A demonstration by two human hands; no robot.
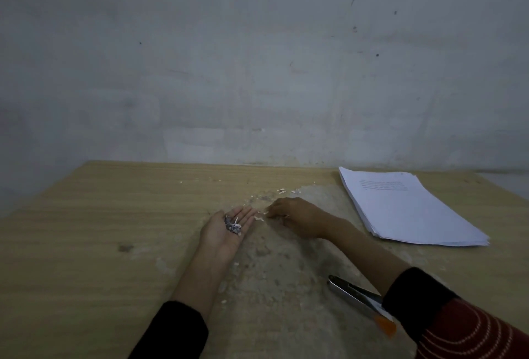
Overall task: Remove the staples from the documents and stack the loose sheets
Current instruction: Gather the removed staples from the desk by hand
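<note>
– Now, counts?
– Two hands, one stack of sheets [406, 209], one metal tool [355, 295]. Loose white scraps [282, 191] beyond the fingertips: several, too small to count.
– Materials?
– Table [114, 215]: pale wood grain, worn rough and grey under both hands. Sheets: white, flat, edges slightly fanned, printed lines on the top one. Tool: silvery, long, orange at the near end, partly under the right sleeve [423, 295].
– Anything held?
– Left hand [220, 241] lies palm up, fingers straight, cupping a small heap of staples [234, 228] mixed with paper bits. Right hand [294, 215], just beside it, is palm down, fingers curled at one scrap; pinch or touch, cannot tell.
– The stack?
– Well right of the right hand, not touching it.
</note>
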